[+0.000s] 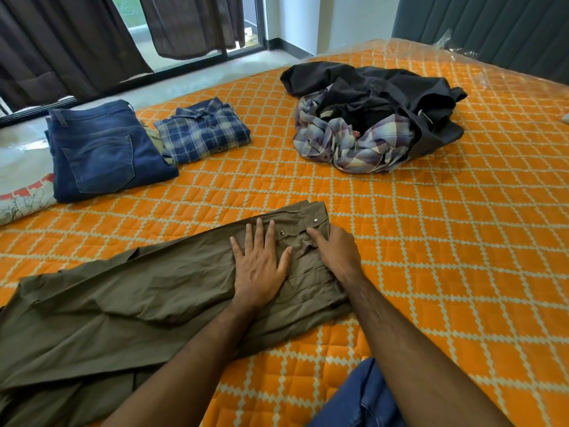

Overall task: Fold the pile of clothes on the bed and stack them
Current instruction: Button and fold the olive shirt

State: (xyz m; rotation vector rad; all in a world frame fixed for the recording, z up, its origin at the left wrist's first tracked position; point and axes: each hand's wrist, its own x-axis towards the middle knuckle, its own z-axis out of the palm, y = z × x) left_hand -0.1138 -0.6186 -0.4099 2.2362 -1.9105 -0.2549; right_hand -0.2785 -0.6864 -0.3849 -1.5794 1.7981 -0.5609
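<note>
olive trousers (123, 303) lie flat across the near bed, waistband with snap studs toward the middle. folded jeans (101, 152) and a folded plaid shirt (203, 131) sit side by side far left. a loose pile (375, 118) of dark and checked clothes lies far right

One head cam only, looks fwd and down, close above the bed (431, 241); window (197, 29) at far top. No 2nd view.

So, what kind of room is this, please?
Most likely a bedroom: a bed with an orange quilted cover, a padded headboard, and dark curtains at a glass door.
</note>
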